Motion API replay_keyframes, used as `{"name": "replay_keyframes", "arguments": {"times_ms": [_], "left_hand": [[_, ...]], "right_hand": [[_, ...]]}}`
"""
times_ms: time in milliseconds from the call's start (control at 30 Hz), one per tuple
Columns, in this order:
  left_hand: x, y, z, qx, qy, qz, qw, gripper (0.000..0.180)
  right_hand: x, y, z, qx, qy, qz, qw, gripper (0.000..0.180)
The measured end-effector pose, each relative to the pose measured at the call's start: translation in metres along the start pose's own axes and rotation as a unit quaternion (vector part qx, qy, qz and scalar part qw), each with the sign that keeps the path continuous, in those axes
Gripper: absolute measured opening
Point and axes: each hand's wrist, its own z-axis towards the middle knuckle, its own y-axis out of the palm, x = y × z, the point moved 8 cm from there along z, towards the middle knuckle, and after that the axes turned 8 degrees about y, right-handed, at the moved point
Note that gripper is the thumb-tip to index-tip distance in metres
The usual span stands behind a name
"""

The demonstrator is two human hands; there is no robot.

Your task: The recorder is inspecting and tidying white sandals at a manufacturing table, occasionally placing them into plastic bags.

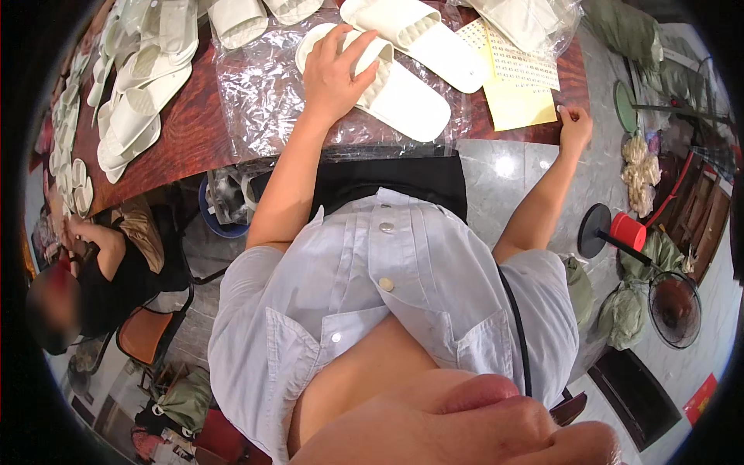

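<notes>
My left hand [335, 68] rests with spread fingers on a white slipper [395, 93] that lies on a clear plastic bag [260, 97] on the dark red table [190, 128]. A second white slipper [422, 39] lies just beyond it. My right hand [575, 124] is closed into a fist at the table's near edge, beside a yellow sheet of paper [519, 105], and holds nothing that I can see.
Piles of white slippers [143, 85] cover the table's left side. A sticker sheet [515, 58] and a bagged slipper pair [527, 19] lie at the right. Another person [101, 271] sits at the left. A floor fan [673, 306], a red stool [626, 231] and green sacks [624, 314] stand at the right.
</notes>
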Motion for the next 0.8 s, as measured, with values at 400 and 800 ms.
{"name": "replay_keyframes", "arguments": {"times_ms": [400, 800], "left_hand": [[0.002, -0.001, 0.001, 0.002, 0.010, 0.006, 1.000, 0.048], [0.000, 0.004, -0.004, -0.055, -0.030, 0.012, 0.998, 0.055]], "right_hand": [[-0.081, -0.016, -0.071, 0.012, 0.026, 0.225, 0.974, 0.012], [-0.341, 0.100, -0.206, -0.281, -0.481, 0.043, 0.829, 0.035]]}}
